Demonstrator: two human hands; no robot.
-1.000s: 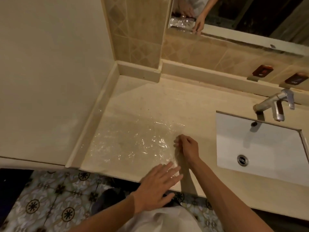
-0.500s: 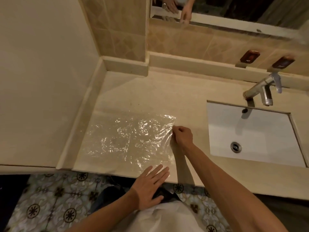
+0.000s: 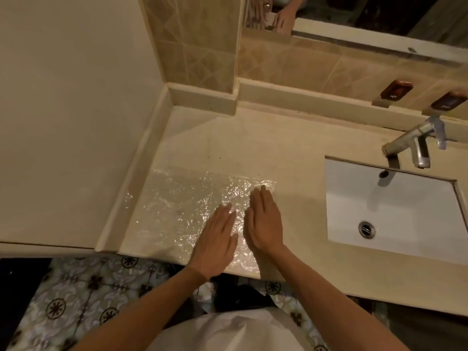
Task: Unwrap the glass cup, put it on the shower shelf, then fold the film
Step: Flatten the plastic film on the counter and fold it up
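Note:
A sheet of clear, crinkled film point(image 3: 182, 211) lies spread flat on the beige counter point(image 3: 253, 148), left of the sink. My left hand point(image 3: 215, 239) rests palm down on the film's near right part, fingers straight. My right hand point(image 3: 264, 221) lies flat beside it on the film's right edge, fingertips near the far right corner. Neither hand grips anything. The glass cup and the shower shelf are out of view.
A white rectangular sink point(image 3: 395, 211) is set into the counter on the right, with a metal faucet point(image 3: 415, 143) behind it. A mirror point(image 3: 354, 19) hangs above the tiled backsplash. A plain wall point(image 3: 63, 110) bounds the left. Patterned floor tiles point(image 3: 76, 300) lie below the counter edge.
My right hand let go of the pinched right edge of the film and now lies flat on it. My left hand moved forward from the counter's front edge onto the film.

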